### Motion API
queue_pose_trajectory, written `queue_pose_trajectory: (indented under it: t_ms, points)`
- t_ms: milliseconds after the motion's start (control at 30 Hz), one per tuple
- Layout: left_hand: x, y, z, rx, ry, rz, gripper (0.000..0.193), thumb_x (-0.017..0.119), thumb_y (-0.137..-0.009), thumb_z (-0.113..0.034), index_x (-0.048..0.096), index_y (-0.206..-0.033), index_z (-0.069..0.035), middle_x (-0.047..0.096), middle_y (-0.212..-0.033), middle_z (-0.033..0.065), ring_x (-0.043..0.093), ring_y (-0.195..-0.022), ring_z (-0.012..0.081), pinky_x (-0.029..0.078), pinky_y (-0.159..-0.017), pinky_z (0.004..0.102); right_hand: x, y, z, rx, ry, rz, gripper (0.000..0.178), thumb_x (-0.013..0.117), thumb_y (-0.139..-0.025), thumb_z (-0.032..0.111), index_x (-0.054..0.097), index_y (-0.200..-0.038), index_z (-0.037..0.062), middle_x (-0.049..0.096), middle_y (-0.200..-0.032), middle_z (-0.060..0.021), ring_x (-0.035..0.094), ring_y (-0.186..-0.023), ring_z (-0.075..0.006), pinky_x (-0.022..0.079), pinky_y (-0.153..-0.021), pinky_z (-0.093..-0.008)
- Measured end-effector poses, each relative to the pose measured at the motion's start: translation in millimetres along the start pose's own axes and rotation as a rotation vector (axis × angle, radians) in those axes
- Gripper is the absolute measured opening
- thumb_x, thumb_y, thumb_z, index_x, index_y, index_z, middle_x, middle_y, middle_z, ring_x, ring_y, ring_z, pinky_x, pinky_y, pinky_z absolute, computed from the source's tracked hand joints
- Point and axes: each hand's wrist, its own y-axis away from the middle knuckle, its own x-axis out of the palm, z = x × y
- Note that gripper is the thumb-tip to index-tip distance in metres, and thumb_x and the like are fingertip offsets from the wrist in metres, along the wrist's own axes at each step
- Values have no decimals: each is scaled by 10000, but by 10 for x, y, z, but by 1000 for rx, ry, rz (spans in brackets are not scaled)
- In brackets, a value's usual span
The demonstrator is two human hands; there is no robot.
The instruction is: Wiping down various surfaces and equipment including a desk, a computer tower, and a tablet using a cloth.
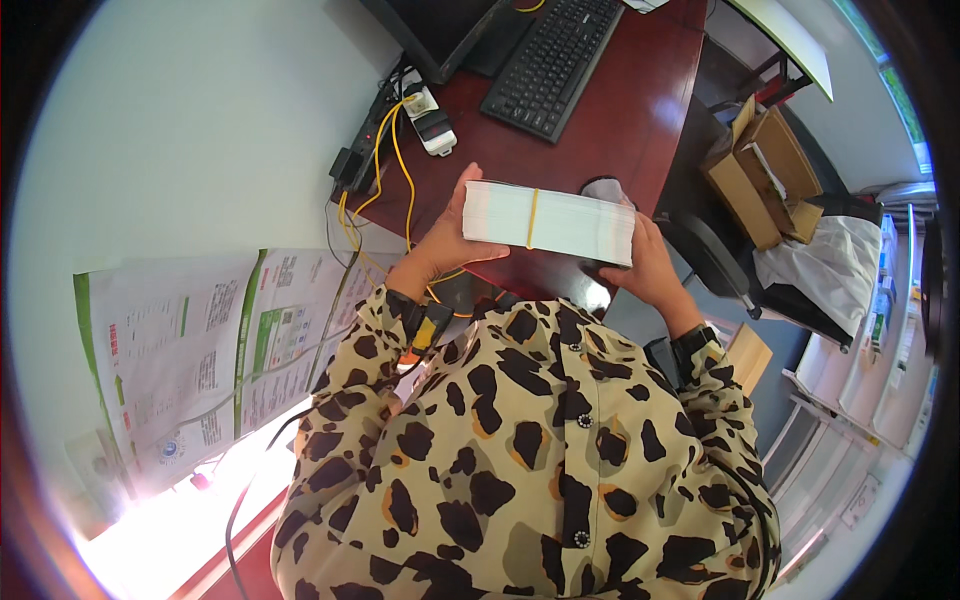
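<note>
Between my two hands is a thick stack of white paper slips [580, 226], with a yellow rubber band [533, 218] around its middle. My left hand [450, 235] grips the stack's left end, thumb at the near side and fingers at the far side. At the right end, my right hand [645, 262] closes on it, its fingers partly hidden by the stack. The stack is held over the near edge of the dark red desk [630, 130]. Behind its right part, a grey rounded thing [603, 188] shows on the desk, mostly covered.
A black keyboard [553, 68] and a monitor [430, 30] stand on the far desk. At left are a power strip [430, 122] and yellow cables [402, 160]. An open cardboard box [765, 175] and a black chair [705, 250] are at right. Printed sheets [200, 350] hang on the left wall.
</note>
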Motion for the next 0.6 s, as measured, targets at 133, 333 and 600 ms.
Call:
queue_pose_trajectory:
  t_ms: [133,333,600]
  points:
    - [-46,5,-87,-27,-131,94,1253,869,-567,-173,2,-1471,-156,245,-1480,141,290,-1350,261,286,-1077,358,112,23,-97,-4,6,-49,1035,822,-572,174,228,-1412,66,426,-1286,-219,418,-1186,-385,352,-1011,-408]
    - [37,76,24,72,-137,-22,1265,870,-564,-141,-15,-1469,-151,364,-1400,122,367,-1297,256,301,-1073,363,-198,8,-216,59,-36,110,729,669,-663,29,395,-1338,54,524,-1173,-164,510,-1090,-313,394,-961,-358]
    - [52,54,-109,54,-42,-28,1216,843,-580,-46,17,-1467,-142,462,-1265,72,463,-1174,212,371,-1024,345,337,-315,-118,586,-966,-657,417,508,-769,-17,574,-1178,35,582,-1103,-84,566,-953,-149,447,-833,-243]
